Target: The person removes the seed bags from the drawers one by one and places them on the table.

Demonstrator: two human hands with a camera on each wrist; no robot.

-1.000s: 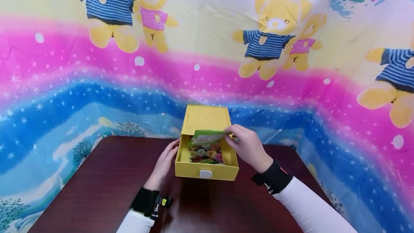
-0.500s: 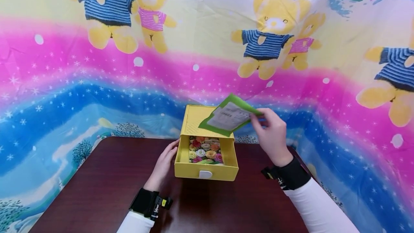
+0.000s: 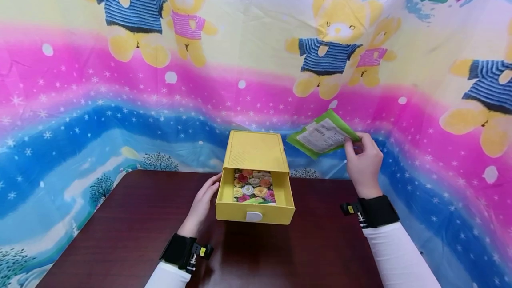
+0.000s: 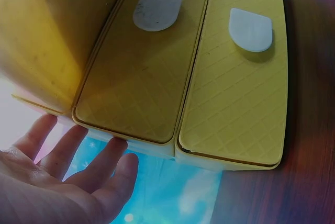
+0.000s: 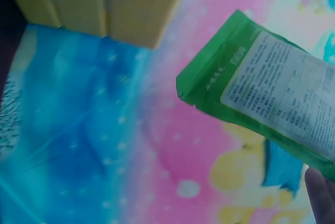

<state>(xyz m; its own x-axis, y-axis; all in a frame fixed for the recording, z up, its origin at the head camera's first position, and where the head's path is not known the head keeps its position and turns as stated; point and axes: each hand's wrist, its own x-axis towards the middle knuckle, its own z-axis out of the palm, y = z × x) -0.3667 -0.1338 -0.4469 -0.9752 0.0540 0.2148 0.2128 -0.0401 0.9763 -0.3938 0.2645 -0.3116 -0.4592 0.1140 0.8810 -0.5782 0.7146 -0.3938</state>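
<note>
A yellow drawer cabinet (image 3: 258,150) stands on the table, its top drawer (image 3: 285,190) pulled out. Inside that drawer lies a flower-printed item (image 3: 254,186), a bit of green showing at its front. My left hand (image 3: 205,201) rests against the cabinet's left side; in the left wrist view its fingertips (image 4: 118,145) touch the edge, fingers extended. To the right of the cabinet, raised above the table, my right hand (image 3: 365,161) pinches a corner of a green packet (image 3: 322,134). The packet carries a white printed label, which the right wrist view shows with dense text.
Below the pulled-out drawer, two shut drawers with white handles (image 4: 250,29) show in the left wrist view. The dark red table (image 3: 132,226) extends around the cabinet. A patterned bear curtain (image 3: 248,57) hangs close behind the table and along its sides.
My right hand has lifted the green packet out of the drawer and carried it up and right, past the cabinet. The flower-printed item is uncovered. My left hand has stayed in place.
</note>
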